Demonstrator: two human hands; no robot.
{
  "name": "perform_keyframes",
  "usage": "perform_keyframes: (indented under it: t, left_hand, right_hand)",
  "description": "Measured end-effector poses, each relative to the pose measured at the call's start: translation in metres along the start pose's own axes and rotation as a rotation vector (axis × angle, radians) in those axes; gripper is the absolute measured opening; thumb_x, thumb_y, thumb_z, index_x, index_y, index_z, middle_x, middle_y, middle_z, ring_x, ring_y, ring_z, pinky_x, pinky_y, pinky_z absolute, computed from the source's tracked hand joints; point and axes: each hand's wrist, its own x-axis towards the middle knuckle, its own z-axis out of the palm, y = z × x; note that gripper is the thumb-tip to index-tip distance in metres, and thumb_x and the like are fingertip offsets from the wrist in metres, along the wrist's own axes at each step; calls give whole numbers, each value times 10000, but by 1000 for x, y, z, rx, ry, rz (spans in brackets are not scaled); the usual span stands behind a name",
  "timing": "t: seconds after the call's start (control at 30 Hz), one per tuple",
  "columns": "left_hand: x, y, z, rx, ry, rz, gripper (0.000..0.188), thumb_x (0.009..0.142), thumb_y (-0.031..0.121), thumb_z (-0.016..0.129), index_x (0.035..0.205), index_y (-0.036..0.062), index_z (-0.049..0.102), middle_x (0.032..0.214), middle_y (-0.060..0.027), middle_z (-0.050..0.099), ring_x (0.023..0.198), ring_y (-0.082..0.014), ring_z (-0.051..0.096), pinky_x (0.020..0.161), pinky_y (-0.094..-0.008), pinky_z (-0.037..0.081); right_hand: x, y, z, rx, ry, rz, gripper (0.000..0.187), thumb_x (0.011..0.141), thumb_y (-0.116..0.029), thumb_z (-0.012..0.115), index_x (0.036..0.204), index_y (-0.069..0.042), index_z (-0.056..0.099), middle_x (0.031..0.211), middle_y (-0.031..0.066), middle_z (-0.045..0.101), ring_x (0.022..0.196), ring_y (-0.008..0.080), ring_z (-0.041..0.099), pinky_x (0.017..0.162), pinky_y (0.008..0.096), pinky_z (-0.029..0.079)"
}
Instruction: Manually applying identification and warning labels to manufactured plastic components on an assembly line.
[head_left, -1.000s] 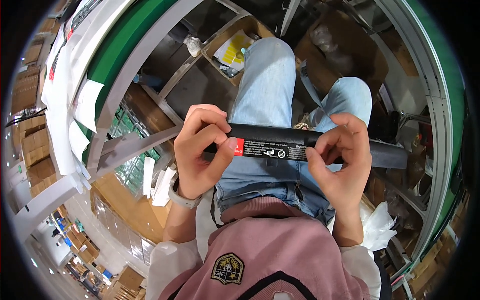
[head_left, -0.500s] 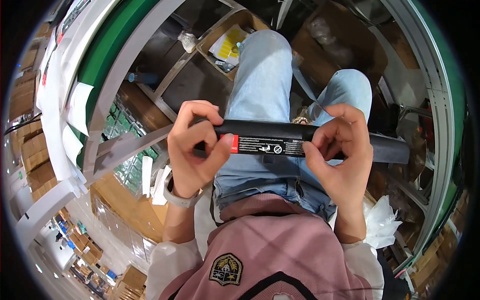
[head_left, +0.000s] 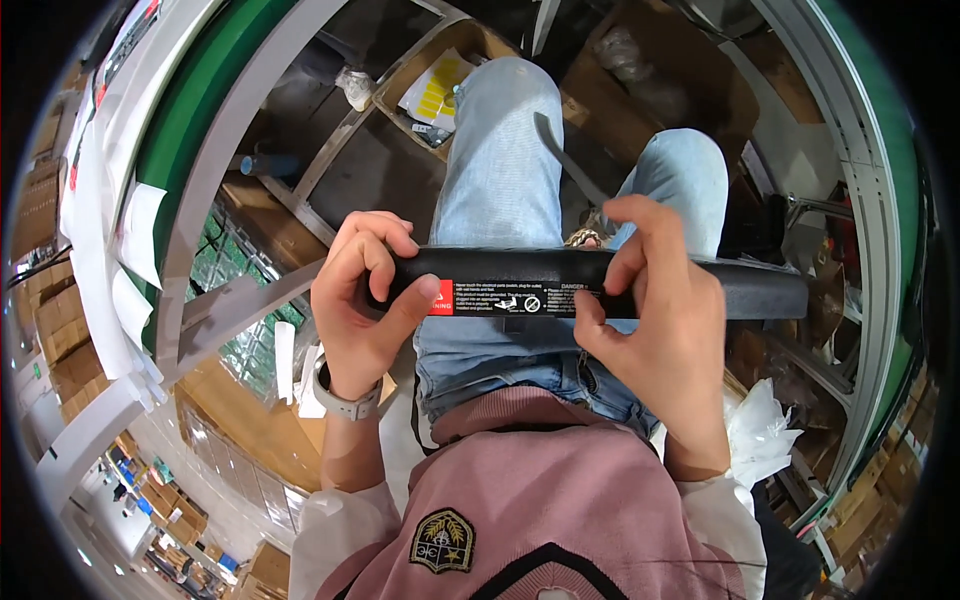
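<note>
A long black bar-shaped appliance [head_left: 490, 262] lies level across my lap, its exact kind unclear. Along its near side runs a black warning label [head_left: 500, 298] with a red end. My left hand [head_left: 362, 300] grips the left end, thumb on the label's red part and fingers curled behind. Near the label's right end, my right hand [head_left: 665, 320] holds the appliance, thumb tip against the label and index finger raised off it. The appliance's wider grey-black end [head_left: 765, 292] sticks out past my right hand. A thin dark strip [head_left: 568, 158] hangs beyond, between my knees.
Around my legs [head_left: 505, 150] stands a grey metal frame [head_left: 855, 160] with green edging. An open cardboard box [head_left: 470, 45] holding papers is ahead. Crumpled white plastic [head_left: 762, 435] lies at the right, white paper sheets [head_left: 145, 225] hang at the left.
Both hands and the appliance have shifted slightly left in view. My right index finger has lifted, and my right thumb has slid left onto the label's right end.
</note>
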Motion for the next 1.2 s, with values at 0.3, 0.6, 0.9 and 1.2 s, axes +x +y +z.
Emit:
perform_keyframes:
  t: [0.3,0.6,0.9,1.2]
  left_hand:
    - [2,-9,12,45,93,16,315,771,87,684,673,48,387,956,-142,590,833,-221,554,788,-313,462]
    - [-4,7,5,524,102,214,199,856,147,628,847,-2,496,986,-199,577,868,-309,566,809,-390,457]
    - [51,74,199,603,-587,355,266,880,96,650,1131,21,603,969,-169,651,842,-384,600,759,-423,490]
    - [51,81,207,-63,-621,-178,225,946,152,588,1111,2,620,984,-127,660,943,-259,638,847,-315,463]
  right_hand:
    - [-17,21,18,-266,-89,-623,519,731,-107,726,1241,-104,624,1280,66,642,1211,204,604,991,460,441]
    - [-72,120,-77,-112,615,-162,468,735,-15,730,1191,-23,623,933,68,705,898,263,639,892,360,439]
    - [-81,124,-98,670,646,-2,115,813,60,639,909,14,683,1035,76,585,920,145,582,763,254,472]
    - [-95,138,-143,1037,192,145,102,840,-53,695,900,25,669,764,27,611,630,74,569,574,200,450]
